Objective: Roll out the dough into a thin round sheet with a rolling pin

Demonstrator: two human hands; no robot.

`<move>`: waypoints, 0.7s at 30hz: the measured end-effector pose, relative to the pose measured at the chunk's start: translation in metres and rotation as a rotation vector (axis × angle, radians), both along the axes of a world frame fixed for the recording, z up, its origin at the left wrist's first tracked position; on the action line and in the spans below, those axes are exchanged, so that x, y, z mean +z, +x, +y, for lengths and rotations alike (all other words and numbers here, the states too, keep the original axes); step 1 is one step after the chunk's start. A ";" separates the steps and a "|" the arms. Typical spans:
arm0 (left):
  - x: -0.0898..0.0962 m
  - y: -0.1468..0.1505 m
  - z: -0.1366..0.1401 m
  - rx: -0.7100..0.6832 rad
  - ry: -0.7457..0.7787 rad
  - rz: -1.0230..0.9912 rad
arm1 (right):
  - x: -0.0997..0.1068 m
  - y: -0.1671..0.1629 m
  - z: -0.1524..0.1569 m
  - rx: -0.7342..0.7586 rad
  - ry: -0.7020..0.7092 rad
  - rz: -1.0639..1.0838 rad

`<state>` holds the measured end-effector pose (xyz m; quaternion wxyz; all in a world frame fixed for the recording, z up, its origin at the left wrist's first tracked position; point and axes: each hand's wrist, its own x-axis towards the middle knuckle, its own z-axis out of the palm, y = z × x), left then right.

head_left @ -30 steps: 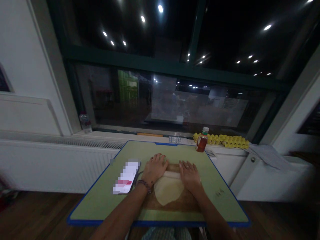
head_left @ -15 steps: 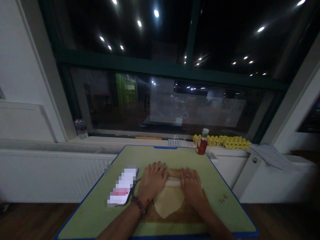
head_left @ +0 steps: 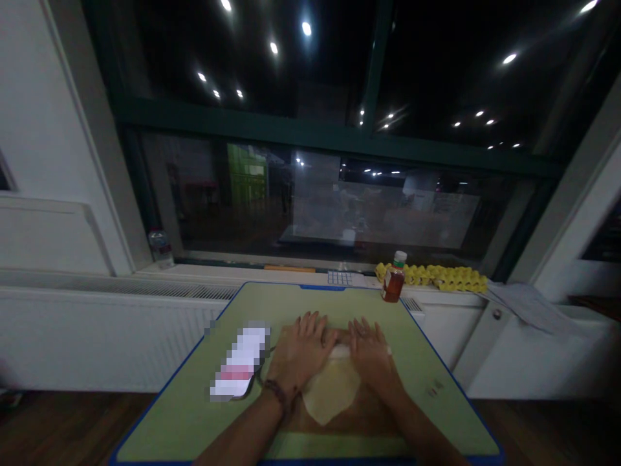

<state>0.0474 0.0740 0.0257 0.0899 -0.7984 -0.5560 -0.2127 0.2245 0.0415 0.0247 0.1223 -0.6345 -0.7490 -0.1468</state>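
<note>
A thin, pale sheet of dough lies on a brown board on the green folding table. Across its far side runs a whitish bar, which could be a rolling pin or a rolled edge of dough; I cannot tell which. My left hand lies flat over the bar's left part, fingers stretched forward, with a beaded bracelet on the wrist. Over its right part my right hand rests palm down, fingers extended. Both palms hide the bar's ends.
A phone with a lit screen lies left of the board, a dark cable beside it. At the table's far right corner stands a bottle of red-brown liquid. Yellow egg trays, papers and a water bottle line the windowsill.
Both hands have slid slightly forward, away from me, along with the whitish bar. More of the dough sheet's far part shows between them. The view has shifted a little.
</note>
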 end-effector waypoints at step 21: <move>0.004 0.006 -0.010 -0.049 -0.028 0.036 | -0.007 0.003 -0.009 0.026 0.009 0.007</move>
